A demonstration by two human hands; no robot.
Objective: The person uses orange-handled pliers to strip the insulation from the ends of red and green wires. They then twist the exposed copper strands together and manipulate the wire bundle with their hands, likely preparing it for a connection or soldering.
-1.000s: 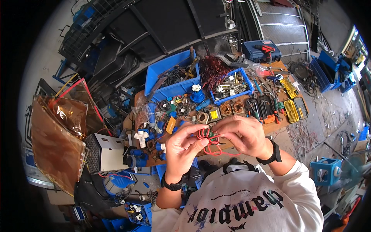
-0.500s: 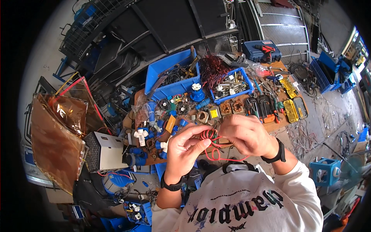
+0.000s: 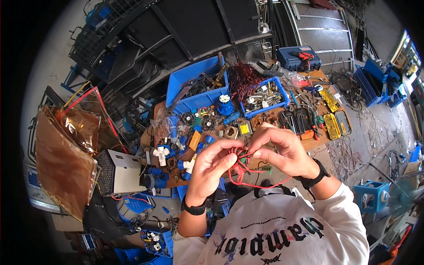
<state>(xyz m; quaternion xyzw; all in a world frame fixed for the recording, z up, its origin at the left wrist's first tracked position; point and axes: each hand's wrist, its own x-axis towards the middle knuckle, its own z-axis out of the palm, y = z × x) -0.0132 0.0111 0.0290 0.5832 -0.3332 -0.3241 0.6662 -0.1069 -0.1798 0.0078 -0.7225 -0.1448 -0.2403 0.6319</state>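
My left hand point(image 3: 211, 171) pinches a small coil of red and black wire point(image 3: 241, 154), thumb in front and index finger curled over the top. A bit of green shows among its turns; what lies under the wire I cannot make out. At the coil's right side, my right hand point(image 3: 282, 152) is closed, with a strand of the red wire between thumb and index finger. Below both hands a slack loop of red wire point(image 3: 256, 185) hangs in front of my shirt. Dark wire ends stick out near the right thumb.
Beyond my hands, the cluttered workbench point(image 3: 322, 140) bears a large blue bin point(image 3: 190, 105), a blue tray point(image 3: 265, 111) of metal parts and a tangle of dark red wire point(image 3: 243, 79). Clamps, yellow bit cases point(image 3: 332, 126) and a red drill point(image 3: 304, 57) on a blue case lie right.
My right hand has turned and drawn its thumb and index finger in close to the coil. The slack red loop has widened and hangs lower. My left hand keeps its hold.
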